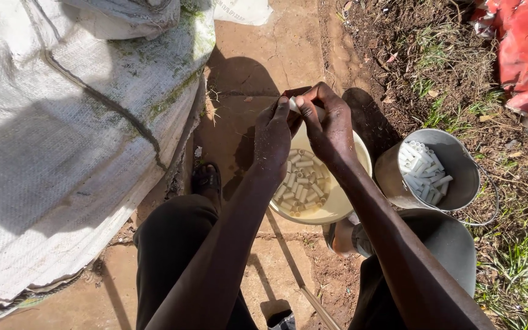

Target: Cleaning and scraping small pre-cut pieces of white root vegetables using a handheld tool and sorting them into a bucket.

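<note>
My left hand [273, 135] and my right hand [328, 125] meet above a cream plastic bowl [344, 205]. Between their fingertips they pinch one small white tube [293, 104]. Several short white tubes [304, 183] lie in the bowl below my hands. To the right stands a grey metal bucket [459, 168] with several more white tubes [421, 172] inside it.
A large white woven sack [74, 134] fills the left side. A sandalled foot [206, 179] rests beside the bowl. Red sheeting [527, 52] lies at the top right over grass and dirt. A grey lid or pan [450, 241] sits by my right leg.
</note>
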